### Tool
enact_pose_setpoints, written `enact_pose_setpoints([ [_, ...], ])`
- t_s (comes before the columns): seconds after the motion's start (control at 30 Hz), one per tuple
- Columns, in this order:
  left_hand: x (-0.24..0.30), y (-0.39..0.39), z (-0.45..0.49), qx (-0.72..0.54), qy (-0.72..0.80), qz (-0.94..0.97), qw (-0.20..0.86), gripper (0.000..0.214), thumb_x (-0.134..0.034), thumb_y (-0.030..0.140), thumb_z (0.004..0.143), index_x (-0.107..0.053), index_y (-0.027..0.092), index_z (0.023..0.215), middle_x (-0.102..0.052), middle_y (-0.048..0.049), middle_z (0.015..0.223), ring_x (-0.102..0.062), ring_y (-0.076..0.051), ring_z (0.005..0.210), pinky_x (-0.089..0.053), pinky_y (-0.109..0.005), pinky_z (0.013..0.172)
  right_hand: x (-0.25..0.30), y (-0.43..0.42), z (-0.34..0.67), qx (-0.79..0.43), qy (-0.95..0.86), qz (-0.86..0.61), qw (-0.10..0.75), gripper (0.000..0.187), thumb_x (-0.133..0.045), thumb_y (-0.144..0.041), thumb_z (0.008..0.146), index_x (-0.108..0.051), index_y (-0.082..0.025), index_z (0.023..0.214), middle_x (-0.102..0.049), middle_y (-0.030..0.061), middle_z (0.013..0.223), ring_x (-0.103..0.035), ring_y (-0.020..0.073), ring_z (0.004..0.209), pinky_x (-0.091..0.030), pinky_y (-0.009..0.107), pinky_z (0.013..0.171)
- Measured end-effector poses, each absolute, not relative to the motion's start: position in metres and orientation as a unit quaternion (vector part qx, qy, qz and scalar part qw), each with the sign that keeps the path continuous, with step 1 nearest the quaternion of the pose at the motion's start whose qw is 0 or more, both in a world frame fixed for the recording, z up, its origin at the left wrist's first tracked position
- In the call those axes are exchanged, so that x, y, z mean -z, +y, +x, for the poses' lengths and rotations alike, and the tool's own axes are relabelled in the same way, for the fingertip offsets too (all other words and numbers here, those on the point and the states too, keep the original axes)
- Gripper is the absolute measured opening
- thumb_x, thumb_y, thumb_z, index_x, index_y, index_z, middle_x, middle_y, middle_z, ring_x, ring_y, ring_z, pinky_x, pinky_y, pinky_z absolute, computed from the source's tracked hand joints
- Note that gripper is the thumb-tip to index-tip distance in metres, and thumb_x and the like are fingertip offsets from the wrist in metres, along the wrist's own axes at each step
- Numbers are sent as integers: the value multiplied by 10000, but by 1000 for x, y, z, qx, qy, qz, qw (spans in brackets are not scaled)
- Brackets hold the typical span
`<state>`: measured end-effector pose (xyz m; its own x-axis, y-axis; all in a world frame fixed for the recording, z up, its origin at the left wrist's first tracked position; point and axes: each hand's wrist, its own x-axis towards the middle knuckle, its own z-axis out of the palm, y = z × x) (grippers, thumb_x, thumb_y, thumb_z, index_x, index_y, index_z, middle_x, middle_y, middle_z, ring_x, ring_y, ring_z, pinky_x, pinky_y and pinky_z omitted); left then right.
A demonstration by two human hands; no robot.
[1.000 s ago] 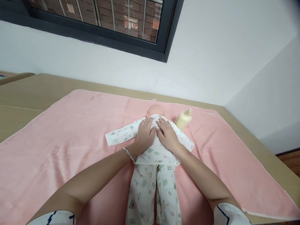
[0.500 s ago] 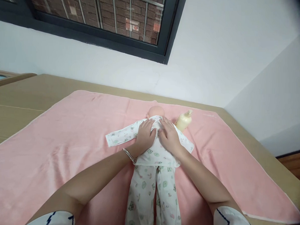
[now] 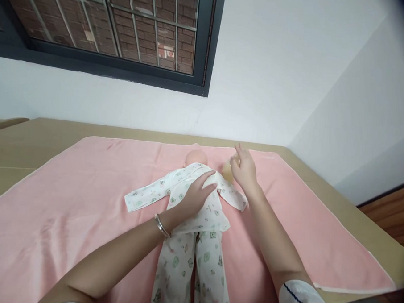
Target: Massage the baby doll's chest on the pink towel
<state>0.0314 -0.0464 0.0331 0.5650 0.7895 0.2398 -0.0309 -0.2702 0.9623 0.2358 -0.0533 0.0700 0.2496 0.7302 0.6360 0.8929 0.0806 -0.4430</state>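
Observation:
A baby doll [image 3: 196, 158] lies stretched out, its bald head away from me, dressed in a white printed top [image 3: 187, 199] and matching trousers [image 3: 210, 258]. My left hand [image 3: 197, 197] rests on the top with its fingers spread and holds nothing. Beyond the doll's right-hand sleeve, my right hand [image 3: 245, 169] is at a pale yellow bottle [image 3: 227, 172], fingers apart and partly extended. That hand hides part of the bottle, including its upper end, so any contact is unclear. A silver bangle [image 3: 162, 225] circles my left wrist.
A pink blanket [image 3: 89, 183] with some wrinkles lies under the doll and bottle on a wooden surface [image 3: 54, 131]. Behind it rises a white wall [image 3: 252, 78] with a dark-framed, barred window [image 3: 199, 82]. Brown wood [image 3: 392, 205] shows at the right.
My right hand has lifted off the doll's top and moved right to the bottle. My left hand stays on the top, a little lower down. The view has shifted slightly.

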Motion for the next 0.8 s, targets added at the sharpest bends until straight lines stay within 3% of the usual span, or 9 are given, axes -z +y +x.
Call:
enact_pose_setpoints([
  [0.1,-54,-38,65,-367,220,486,762,477,-482,406,957,-604,172,1354,-553,-126,1495,-490,-249,1422,-370,-376,1213,-70,-50,256,91,-614,-685,382,569,-411,-159,884,-530,-53,1431,-491,173,1542,-394,251,1492,-221,485,1280],
  [0.2,-70,-22,98,-324,219,307,867,588,-411,428,976,-499,62,1428,-566,-227,1445,-577,-242,1339,-473,-336,1117,-68,-49,261,62,-644,-699,305,603,-396,-93,849,-516,-30,1437,-518,188,1516,-438,240,1465,-259,442,1268],
  [0.3,-78,-11,119,-304,207,238,899,624,-368,462,990,-468,40,1438,-614,-246,1359,-643,-261,1245,-555,-346,999,-70,-51,255,80,-648,-716,247,611,-400,-56,826,-525,2,1421,-519,212,1507,-433,249,1468,-264,412,1261],
  [0.47,-75,-9,124,-298,193,205,912,569,-356,444,997,-503,72,1401,-649,-227,1299,-696,-270,1118,-597,-364,883,-79,-50,244,89,-622,-746,222,510,-380,-91,904,-615,-74,1356,-585,148,1463,-490,217,1426,-279,358,1246],
  [0.63,-75,-17,90,-307,234,207,899,601,-415,435,970,-474,55,1433,-568,-223,1432,-600,-258,1294,-564,-325,942,-94,-40,239,65,-541,-812,208,470,-399,-150,924,-690,-178,1292,-657,95,1389,-610,266,1300,-467,377,1088],
  [0.8,-86,-33,38,-303,269,196,893,577,-442,396,959,-492,50,1419,-527,-210,1490,-546,-292,1362,-504,-386,1075,-97,-33,229,43,-481,-848,220,471,-400,-161,920,-706,-184,1277,-704,117,1312,-639,283,1259,-517,374,1005],
])
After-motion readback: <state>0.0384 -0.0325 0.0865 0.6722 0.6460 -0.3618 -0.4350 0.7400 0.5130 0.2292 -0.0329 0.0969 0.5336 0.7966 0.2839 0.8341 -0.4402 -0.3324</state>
